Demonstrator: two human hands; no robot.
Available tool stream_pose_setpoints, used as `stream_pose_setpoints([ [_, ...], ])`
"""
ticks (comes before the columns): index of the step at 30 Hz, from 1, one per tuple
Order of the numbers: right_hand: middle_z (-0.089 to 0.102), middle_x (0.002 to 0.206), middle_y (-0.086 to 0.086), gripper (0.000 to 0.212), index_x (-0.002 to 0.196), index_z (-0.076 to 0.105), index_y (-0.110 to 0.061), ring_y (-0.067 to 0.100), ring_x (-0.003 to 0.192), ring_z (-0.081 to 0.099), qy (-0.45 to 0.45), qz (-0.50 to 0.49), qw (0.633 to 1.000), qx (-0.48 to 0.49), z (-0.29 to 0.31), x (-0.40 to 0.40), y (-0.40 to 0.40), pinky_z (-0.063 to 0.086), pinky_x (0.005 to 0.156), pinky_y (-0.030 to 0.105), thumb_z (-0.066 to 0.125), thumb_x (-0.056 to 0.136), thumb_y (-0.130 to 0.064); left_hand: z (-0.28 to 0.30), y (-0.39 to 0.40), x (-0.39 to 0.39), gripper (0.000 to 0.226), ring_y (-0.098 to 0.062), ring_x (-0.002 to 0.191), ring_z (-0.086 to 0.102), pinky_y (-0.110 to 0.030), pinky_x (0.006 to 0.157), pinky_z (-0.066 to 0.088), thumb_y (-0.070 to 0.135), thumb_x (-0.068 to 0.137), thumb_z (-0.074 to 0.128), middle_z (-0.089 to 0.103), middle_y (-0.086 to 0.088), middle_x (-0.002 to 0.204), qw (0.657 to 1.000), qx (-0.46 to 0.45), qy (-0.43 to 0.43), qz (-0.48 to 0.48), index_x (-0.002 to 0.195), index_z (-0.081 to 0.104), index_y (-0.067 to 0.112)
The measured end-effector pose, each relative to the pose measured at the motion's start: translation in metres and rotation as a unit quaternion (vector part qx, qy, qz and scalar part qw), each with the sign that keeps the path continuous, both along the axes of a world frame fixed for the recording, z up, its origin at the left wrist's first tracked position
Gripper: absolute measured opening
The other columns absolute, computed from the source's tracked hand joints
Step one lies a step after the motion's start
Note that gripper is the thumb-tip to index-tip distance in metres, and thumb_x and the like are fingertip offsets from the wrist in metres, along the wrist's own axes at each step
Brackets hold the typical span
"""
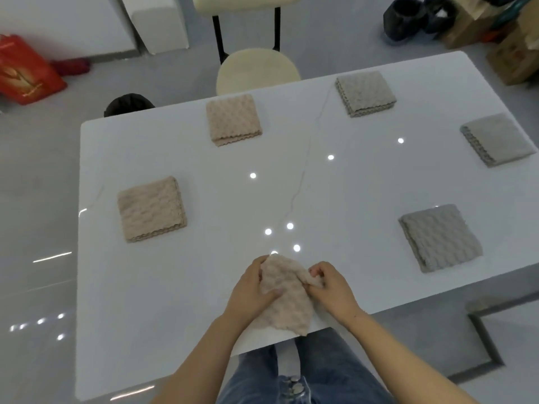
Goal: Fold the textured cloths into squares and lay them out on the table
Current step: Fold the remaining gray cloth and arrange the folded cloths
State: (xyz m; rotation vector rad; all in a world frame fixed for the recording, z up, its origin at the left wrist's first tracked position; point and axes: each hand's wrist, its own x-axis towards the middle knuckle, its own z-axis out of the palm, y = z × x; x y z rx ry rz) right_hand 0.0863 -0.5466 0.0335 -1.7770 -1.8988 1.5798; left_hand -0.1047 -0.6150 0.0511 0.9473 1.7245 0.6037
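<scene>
Glossy white table (175,287); nubbly cloth (285,298)

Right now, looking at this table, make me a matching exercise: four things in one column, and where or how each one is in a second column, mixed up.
Things
1. beige cloth in the hands
2. grey folded cloth nearest the person
3. cream chair
4. red bag

Place or state
A. on the floor, far left
B. beyond the table's far edge
C. folded square, on the right side of the table
D. not yet a square, gripped by left hand and right hand at the near edge

Pairs: 1-D, 2-C, 3-B, 4-A
</scene>
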Motion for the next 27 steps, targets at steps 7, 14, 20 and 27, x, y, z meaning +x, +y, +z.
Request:
stream_pose_setpoints([
  [7,0.060,0.081,-0.006,0.015,0.084,0.051,-0.032,0.007,0.070,0.050,0.064,0.114,0.991,0.012,0.031,0.000,0.035,0.041,0.067,0.024,0.062,0.074,-0.035,0.022,-0.018,-0.023,0.053,0.005,0.094,0.051,-0.004,0.079,0.039,0.036,0.092,0.056,0.050,0.017,0.109,0.985,0.097,0.103,-0.099,0.135,0.030,0.052],
  [14,0.071,0.093,0.001,0.018,0.098,0.063,-0.014,0.015,0.087,0.065,0.166,0.035,0.981,-0.100,0.041,-0.009,0.043,0.051,0.082,0.026,0.072,0.082,-0.014,0.022,-0.017,-0.044,0.016,0.005,0.085,0.053,-0.008,0.072,0.036,0.040,0.091,0.057,0.059,0.021,0.097,0.974,0.078,0.169,-0.132,0.104,0.058,0.033],
  [20,0.070,0.098,0.008,0.015,0.100,0.067,-0.017,0.013,0.088,0.065,0.160,-0.008,0.981,-0.111,0.045,-0.022,0.054,0.050,0.075,0.013,0.069,0.086,-0.017,0.018,-0.028,-0.037,0.025,0.002,0.087,0.049,-0.010,0.074,0.038,0.049,0.084,0.063,0.053,0.018,0.098,0.970,0.086,0.178,-0.142,0.088,0.061,0.025],
  [27,0.063,0.082,-0.002,0.012,0.094,0.068,-0.019,0.008,0.071,0.052,0.097,0.090,0.991,-0.027,0.034,-0.056,0.070,0.046,0.073,0.020,0.072,0.082,-0.021,0.007,-0.037,-0.010,0.032,-0.005,0.059,0.050,-0.011,0.058,0.037,0.031,0.071,0.082,0.060,0.003,0.066,0.991,-0.040,-0.036,0.121,0.059,0.054,0.018],
])
